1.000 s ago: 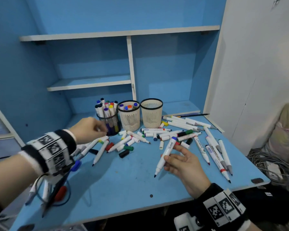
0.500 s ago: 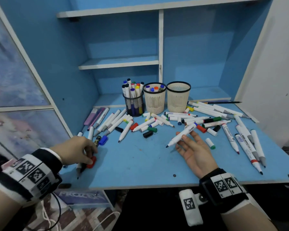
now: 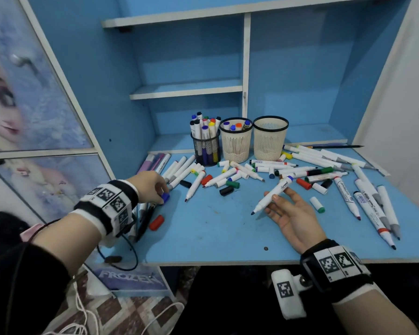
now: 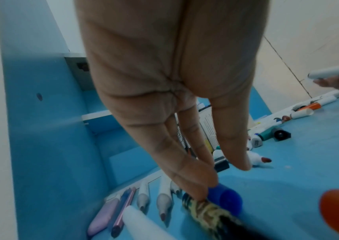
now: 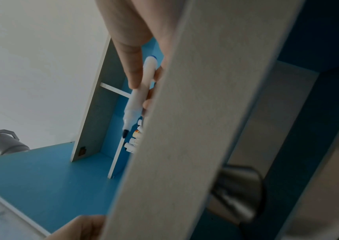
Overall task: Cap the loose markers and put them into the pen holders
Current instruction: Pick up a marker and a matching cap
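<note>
My left hand (image 3: 150, 187) touches a small blue plastic cap (image 3: 165, 197) with straight fingertips on the blue surface (image 3: 215, 228), left of the black mesh holder (image 3: 206, 151). My right hand (image 3: 290, 213), nearer than that holder, pinches an uncapped white marker (image 3: 271, 194).

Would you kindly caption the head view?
Left hand touches blue cap; right hand holds uncapped marker.
</note>
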`<state>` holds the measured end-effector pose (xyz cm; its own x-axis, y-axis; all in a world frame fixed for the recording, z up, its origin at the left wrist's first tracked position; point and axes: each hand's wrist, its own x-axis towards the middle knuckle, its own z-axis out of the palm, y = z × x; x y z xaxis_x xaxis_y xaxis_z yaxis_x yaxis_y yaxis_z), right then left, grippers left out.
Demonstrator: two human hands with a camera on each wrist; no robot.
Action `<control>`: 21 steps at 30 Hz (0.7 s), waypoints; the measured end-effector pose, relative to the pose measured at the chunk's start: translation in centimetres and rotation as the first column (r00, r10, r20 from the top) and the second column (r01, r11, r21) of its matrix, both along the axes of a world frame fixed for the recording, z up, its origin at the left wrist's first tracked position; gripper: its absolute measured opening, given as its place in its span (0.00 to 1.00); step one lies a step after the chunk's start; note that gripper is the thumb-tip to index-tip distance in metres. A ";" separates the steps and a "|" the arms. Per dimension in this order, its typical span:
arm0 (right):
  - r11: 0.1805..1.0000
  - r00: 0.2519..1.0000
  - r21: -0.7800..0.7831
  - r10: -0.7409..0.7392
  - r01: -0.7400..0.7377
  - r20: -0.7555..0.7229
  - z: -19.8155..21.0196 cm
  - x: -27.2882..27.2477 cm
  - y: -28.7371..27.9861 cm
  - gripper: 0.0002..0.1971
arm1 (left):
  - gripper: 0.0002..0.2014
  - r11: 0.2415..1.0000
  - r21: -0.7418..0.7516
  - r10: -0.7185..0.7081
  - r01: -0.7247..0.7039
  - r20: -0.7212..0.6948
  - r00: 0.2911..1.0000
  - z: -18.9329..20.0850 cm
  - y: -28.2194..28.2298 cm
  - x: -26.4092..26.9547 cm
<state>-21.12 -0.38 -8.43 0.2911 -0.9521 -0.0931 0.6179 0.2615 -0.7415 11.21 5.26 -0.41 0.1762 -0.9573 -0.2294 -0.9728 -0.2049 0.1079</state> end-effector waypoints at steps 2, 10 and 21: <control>1.000 1.000 0.000 0.003 -0.003 0.000 0.1 0.0 0.1 0.59 | 0.16 0.999 0.026 0.028 -0.029 0.013 1.000 -0.2 -0.9 0.0; 0.999 1.000 0.039 0.000 0.000 -0.006 0.5 0.0 0.5 0.41 | 0.17 0.991 0.128 0.018 -0.025 0.054 0.998 -0.3 -3.0 -2.0; 0.999 0.999 0.024 0.032 -0.031 -0.031 0.0 -0.2 0.3 0.22 | 0.11 0.993 0.050 -0.102 0.103 -0.027 0.994 0.3 -2.0 -5.9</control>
